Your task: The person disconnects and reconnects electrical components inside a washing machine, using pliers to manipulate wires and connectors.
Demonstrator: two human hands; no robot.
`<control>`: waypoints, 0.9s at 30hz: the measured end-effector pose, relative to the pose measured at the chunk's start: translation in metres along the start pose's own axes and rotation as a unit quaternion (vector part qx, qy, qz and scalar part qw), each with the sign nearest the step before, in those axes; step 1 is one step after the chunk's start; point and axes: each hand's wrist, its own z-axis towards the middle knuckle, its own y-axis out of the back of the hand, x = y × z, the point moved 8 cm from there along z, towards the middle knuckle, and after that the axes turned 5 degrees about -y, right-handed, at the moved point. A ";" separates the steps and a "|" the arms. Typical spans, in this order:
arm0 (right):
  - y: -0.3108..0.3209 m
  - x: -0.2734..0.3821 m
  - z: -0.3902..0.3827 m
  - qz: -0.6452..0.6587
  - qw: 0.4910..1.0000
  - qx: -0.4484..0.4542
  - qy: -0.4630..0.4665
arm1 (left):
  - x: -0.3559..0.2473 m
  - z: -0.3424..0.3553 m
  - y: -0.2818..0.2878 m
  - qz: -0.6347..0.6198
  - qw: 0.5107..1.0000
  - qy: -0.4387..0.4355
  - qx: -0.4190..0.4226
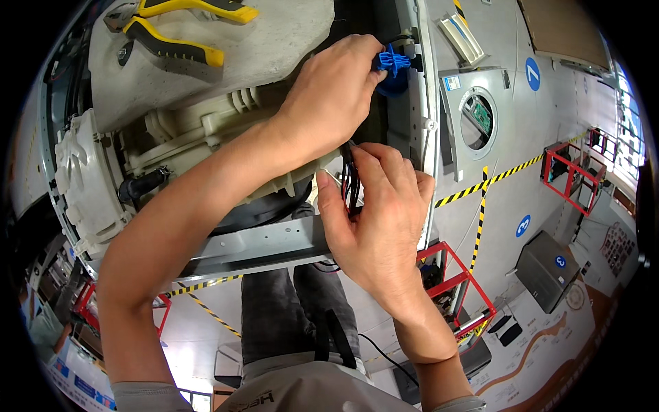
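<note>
My left hand reaches across an opened washing machine to its right inner wall. Its thumb and fingertips close on the edge of a ribbed blue plastic part, which sits above a round blue piece. Lower down, my right hand curls around a bundle of dark wires at the front right corner. The wires run between thumb and forefinger; the fingertips' exact contact is partly hidden. Pliers with yellow and black handles lie spread on the grey concrete counterweight, left of my left hand.
The pale plastic tub and a black hose fill the machine's left side. Its metal front rail runs below my forearms. On the floor to the right lie a front panel with a round opening and a white tray. Red metal frames stand nearby.
</note>
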 end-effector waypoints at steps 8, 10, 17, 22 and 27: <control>0.000 0.000 0.001 0.005 1.000 0.011 -0.012 | -0.021 0.004 0.000 0.167 0.983 -0.030 0.074; 0.001 0.000 0.001 0.009 1.000 -0.001 -0.002 | -0.023 0.005 -0.001 0.213 0.972 -0.021 0.101; 0.002 0.001 0.002 0.012 1.000 0.002 -0.002 | -0.015 0.014 0.009 0.089 0.993 0.010 0.072; 0.004 0.000 0.002 0.020 1.000 -0.014 0.006 | -0.010 0.014 0.011 0.005 0.988 0.060 0.141; 0.004 0.000 0.001 0.027 0.999 -0.019 0.012 | -0.009 0.011 0.011 0.029 0.992 -0.004 0.120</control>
